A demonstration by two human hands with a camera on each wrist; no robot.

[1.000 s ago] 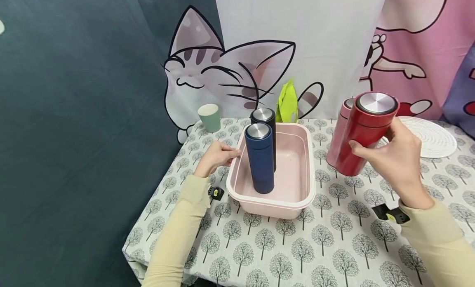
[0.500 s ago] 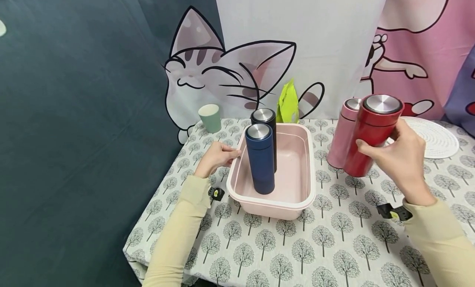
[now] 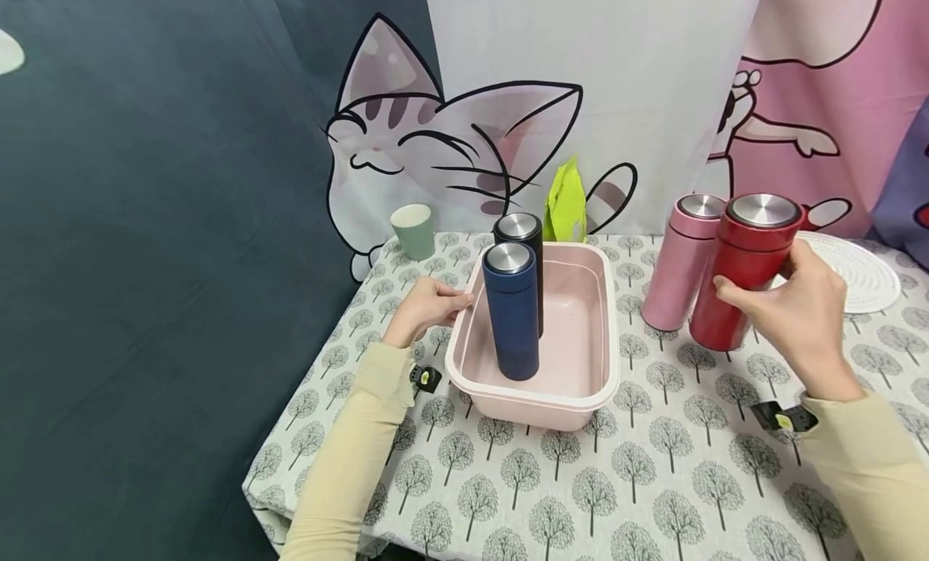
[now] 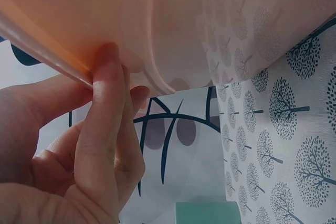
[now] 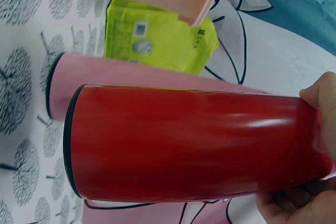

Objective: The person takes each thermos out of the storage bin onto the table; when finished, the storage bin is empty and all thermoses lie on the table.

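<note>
My right hand [image 3: 797, 311] grips a red thermos [image 3: 743, 263] with a silver lid, thumb on its near side and fingers behind. The red thermos [image 5: 189, 142] fills much of the right wrist view, its dark base rim facing left. Just to its left stands a pink thermos [image 3: 678, 267], partly overlapped by it. My left hand [image 3: 427, 307] pinches the left rim of a pale pink plastic basin [image 3: 573, 400]; thumb and fingers meet at that rim in the left wrist view [image 4: 105, 124]. Inside the basin stand a dark blue thermos [image 3: 512, 319] and a black thermos [image 3: 528, 230] behind it.
A green cup [image 3: 415, 237] stands at the back left of the table. Behind the basin is a bright yellow-green packet [image 3: 566, 206]. A round white mat [image 3: 856, 275] lies at the back right. Cartoon-printed curtains [image 3: 508, 29] hang behind the tree-patterned tablecloth [image 3: 551, 496].
My right hand has moved right and slightly down with the red thermos, uncovering more of the pink one. My left hand keeps its hold on the basin rim.
</note>
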